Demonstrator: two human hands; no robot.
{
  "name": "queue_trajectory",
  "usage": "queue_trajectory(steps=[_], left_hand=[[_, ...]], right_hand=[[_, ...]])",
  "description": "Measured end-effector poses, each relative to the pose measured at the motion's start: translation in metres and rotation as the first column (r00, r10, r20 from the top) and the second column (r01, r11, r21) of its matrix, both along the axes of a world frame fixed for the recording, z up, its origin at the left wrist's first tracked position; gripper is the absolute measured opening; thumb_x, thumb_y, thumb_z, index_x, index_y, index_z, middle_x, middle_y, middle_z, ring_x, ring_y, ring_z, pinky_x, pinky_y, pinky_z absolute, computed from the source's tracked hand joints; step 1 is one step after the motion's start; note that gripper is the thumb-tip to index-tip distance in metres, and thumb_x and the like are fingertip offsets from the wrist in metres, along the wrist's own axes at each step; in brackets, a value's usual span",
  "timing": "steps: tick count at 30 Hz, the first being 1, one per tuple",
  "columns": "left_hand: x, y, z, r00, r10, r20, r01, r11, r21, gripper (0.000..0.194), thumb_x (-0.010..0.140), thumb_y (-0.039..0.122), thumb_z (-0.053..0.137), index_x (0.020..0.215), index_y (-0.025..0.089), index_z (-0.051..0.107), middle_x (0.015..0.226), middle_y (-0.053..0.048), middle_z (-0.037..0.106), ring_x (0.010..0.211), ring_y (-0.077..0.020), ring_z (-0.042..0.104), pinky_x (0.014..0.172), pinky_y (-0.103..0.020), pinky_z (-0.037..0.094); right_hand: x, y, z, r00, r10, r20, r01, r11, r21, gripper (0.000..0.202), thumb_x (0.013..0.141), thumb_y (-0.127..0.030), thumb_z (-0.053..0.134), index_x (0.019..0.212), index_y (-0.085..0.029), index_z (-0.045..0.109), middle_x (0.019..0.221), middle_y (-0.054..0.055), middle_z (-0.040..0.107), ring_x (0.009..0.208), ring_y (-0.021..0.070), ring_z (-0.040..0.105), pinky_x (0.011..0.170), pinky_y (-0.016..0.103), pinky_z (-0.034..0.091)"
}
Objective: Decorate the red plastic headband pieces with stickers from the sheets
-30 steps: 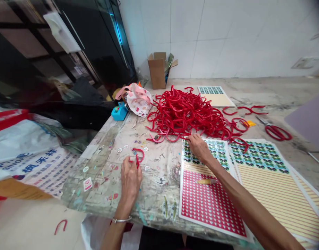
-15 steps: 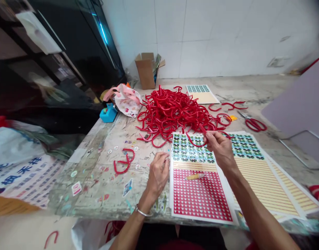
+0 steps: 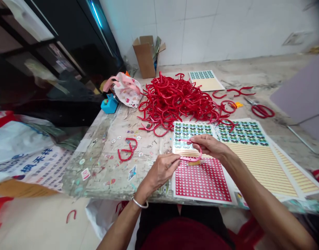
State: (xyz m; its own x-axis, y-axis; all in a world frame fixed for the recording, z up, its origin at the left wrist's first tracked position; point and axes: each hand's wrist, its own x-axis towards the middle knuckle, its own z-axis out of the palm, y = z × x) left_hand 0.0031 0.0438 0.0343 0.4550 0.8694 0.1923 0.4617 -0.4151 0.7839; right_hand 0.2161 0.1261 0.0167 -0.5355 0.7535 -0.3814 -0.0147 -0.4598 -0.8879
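Note:
A curved red and pink strip (image 3: pixel 199 152) is held between both hands above a printed sticker sheet (image 3: pixel 203 180). My left hand (image 3: pixel 162 171) pinches its lower end; my right hand (image 3: pixel 207 145) grips it near the upper end. Beneath the strip, a small tan piece (image 3: pixel 194 162) lies on the sheet, partly covered. Behind the hands rises a large pile of red curved strips (image 3: pixel 175 100). More printed sheets (image 3: pixel 258 163) are fanned out under my right forearm. A few joined red strips (image 3: pixel 128 151) rest on the table to the left.
Red-handled scissors (image 3: pixel 262 110) lie at the right. A blue tape dispenser (image 3: pixel 109 105), a patterned bag (image 3: pixel 127 92) and an open cardboard box (image 3: pixel 145 59) stand at the back left. Another sheet (image 3: pixel 207 83) lies behind the pile. Loose stickers dot the worn table (image 3: pixel 97 180).
My right hand has brought a red strip down and toward my left hand, which has moved right and now pinches its end. The view has tilted down slightly.

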Motion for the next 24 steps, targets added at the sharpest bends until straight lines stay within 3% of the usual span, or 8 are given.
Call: queue_trajectory(steps=[3,6,8,10,11,13,18,24], left_hand=[[0.004,-0.008,0.001,0.997,0.010,-0.073,-0.006,0.999,0.048,0.024,0.089,0.019,0.042,0.088,0.014,0.066,0.075,-0.006,0.063,0.069,-0.0152,0.056,0.068,-0.027,0.043],[0.005,-0.013,-0.009,0.985,0.169,0.030,-0.166,0.984,-0.063,0.024,0.088,0.022,0.046,0.078,0.015,0.066,0.069,-0.003,0.061,0.065,-0.0137,0.055,0.064,-0.024,0.042],[0.003,-0.015,-0.021,0.908,0.392,0.148,-0.359,0.910,-0.206,0.023,0.086,0.027,0.049,0.077,0.015,0.066,0.065,-0.002,0.060,0.062,-0.0130,0.055,0.061,-0.023,0.042],[0.003,-0.016,-0.034,0.780,0.583,0.229,-0.499,0.799,-0.336,0.023,0.084,0.031,0.051,0.080,0.014,0.067,0.063,0.000,0.061,0.059,-0.0127,0.055,0.060,-0.022,0.043],[0.003,-0.017,-0.041,0.724,0.644,0.249,-0.538,0.752,-0.380,0.023,0.083,0.032,0.053,0.081,0.014,0.067,0.063,0.000,0.062,0.058,-0.0125,0.055,0.059,-0.022,0.043],[0.008,-0.019,-0.052,0.662,0.702,0.261,-0.575,0.700,-0.424,0.023,0.082,0.032,0.054,0.080,0.013,0.068,0.063,0.000,0.062,0.056,-0.0120,0.054,0.059,-0.022,0.043],[0.029,-0.018,-0.072,0.653,0.713,0.254,-0.609,0.694,-0.384,0.021,0.083,0.031,0.052,0.077,0.015,0.066,0.056,0.001,0.060,0.056,-0.0122,0.056,0.062,-0.022,0.044],[0.042,-0.002,-0.086,0.657,0.699,0.284,-0.541,0.699,-0.468,0.024,0.085,0.036,0.048,0.085,0.016,0.061,0.056,0.002,0.060,0.047,-0.0109,0.059,0.050,-0.020,0.046]], right_hand=[[-0.005,-0.002,-0.001,0.998,0.039,0.055,-0.042,0.998,0.045,0.034,0.078,-0.043,0.060,0.062,-0.013,0.059,0.047,-0.006,0.042,0.036,0.0021,0.025,0.036,0.019,0.017],[-0.002,-0.011,-0.003,0.974,-0.103,0.202,0.042,0.957,0.286,0.034,0.084,-0.046,0.050,0.077,-0.015,0.062,0.062,0.001,0.057,0.044,0.0068,0.040,0.039,0.020,0.029],[0.004,-0.023,-0.010,0.901,-0.280,0.333,0.045,0.822,0.568,0.030,0.086,-0.042,0.048,0.096,-0.017,0.061,0.082,0.006,0.064,0.061,0.0133,0.052,0.050,0.026,0.041],[0.010,-0.041,-0.023,0.817,-0.365,0.447,-0.137,0.630,0.764,0.023,0.086,-0.035,0.051,0.100,-0.019,0.061,0.094,0.008,0.064,0.080,0.0195,0.056,0.068,0.034,0.046],[0.012,-0.050,-0.030,0.798,-0.344,0.495,-0.253,0.555,0.793,0.020,0.087,-0.030,0.050,0.100,-0.020,0.061,0.097,0.008,0.064,0.087,0.0214,0.055,0.075,0.038,0.044],[0.014,-0.067,-0.044,0.751,-0.314,0.580,-0.404,0.476,0.781,0.017,0.089,-0.024,0.047,0.098,-0.021,0.061,0.098,0.009,0.063,0.092,0.0229,0.053,0.080,0.040,0.042],[0.010,-0.078,-0.059,0.666,-0.353,0.657,-0.437,0.529,0.728,0.010,0.088,-0.025,0.049,0.084,-0.019,0.056,0.086,0.009,0.060,0.083,0.0222,0.052,0.073,0.037,0.041],[-0.003,-0.058,-0.050,0.720,-0.295,0.628,-0.419,0.537,0.732,0.008,0.089,-0.018,0.043,0.086,-0.019,0.050,0.080,0.004,0.060,0.074,0.0177,0.052,0.073,0.033,0.038]])
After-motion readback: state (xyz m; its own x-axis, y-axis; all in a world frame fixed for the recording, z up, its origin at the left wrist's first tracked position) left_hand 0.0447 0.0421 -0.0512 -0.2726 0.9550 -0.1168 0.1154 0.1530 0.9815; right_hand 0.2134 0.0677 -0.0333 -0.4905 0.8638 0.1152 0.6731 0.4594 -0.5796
